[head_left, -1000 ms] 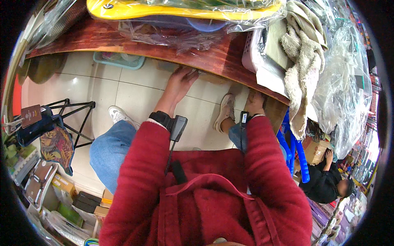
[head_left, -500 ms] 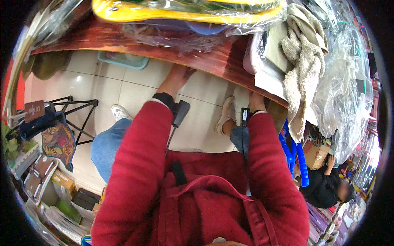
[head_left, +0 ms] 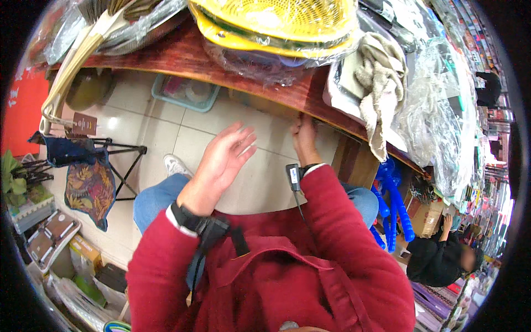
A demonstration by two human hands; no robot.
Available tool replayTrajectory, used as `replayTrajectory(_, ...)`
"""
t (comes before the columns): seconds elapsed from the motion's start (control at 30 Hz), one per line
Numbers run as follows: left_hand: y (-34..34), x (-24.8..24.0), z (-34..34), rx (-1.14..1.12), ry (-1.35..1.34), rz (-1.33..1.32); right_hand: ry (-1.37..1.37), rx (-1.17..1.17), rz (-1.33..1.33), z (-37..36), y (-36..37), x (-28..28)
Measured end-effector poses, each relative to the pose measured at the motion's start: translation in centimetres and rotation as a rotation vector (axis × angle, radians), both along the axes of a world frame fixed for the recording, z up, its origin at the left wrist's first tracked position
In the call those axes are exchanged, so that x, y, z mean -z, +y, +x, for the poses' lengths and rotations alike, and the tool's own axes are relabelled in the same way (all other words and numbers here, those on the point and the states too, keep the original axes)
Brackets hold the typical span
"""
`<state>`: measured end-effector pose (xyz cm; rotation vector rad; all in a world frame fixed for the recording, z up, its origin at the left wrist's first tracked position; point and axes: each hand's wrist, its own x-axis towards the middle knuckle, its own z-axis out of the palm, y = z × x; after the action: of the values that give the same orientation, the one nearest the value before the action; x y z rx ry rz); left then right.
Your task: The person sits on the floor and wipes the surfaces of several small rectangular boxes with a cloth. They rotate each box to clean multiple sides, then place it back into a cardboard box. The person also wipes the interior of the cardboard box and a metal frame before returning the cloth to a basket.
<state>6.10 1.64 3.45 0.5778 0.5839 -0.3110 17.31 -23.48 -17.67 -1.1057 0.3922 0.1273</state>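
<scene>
My left hand (head_left: 224,160) is raised over the tiled floor in front of the table, palm turned inward and fingers apart, holding nothing. Just under the front edge of the red-brown wooden table (head_left: 265,90) is my right hand (head_left: 304,138). Its fingers are curled in, and whatever they hold, if anything, is hidden. Black straps circle both wrists, and a small dark device sits by the right one. A light-blue plastic basket (head_left: 210,102) with things inside stands on the floor beneath the table, beyond my left hand.
Wrapped yellow colanders (head_left: 276,27), a beige towel (head_left: 379,83) and clear plastic wrapping (head_left: 431,110) lie on the tabletop. At left are a folding stool (head_left: 88,188) and boxes (head_left: 86,252). Blue tubular things (head_left: 395,210) hang at right; a person in black (head_left: 434,257) is beyond.
My left hand has come back from the table edge toward me and turned its palm inward. My right hand has shifted left along the edge, its fingers now showing. The whole view has swung.
</scene>
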Motion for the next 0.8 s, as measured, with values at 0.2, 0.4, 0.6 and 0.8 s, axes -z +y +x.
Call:
replayTrajectory(0.2, 1.4, 0.0, -1.7, -0.047, -0.019, -0.018, -0.126, -0.173, -0.586, 7.2, 4.2, -0.5)
replayTrajectory(0.4, 2.2, 0.1, -1.1, -0.078, -0.032, 0.024, -0.131, -0.321, -1.073, 10.3, 3.8, 1.3)
replayTrajectory(0.6, 2.3, 0.2, -1.0, -0.055, -0.041, 0.014, -0.141, -0.435, -1.340, 10.0, 3.5, 0.4)
replayTrajectory(0.8, 2.2, 0.6, -0.9, -0.012, -0.066, 0.023, -0.151, -0.547, -1.589, 8.4, 4.4, -0.4)
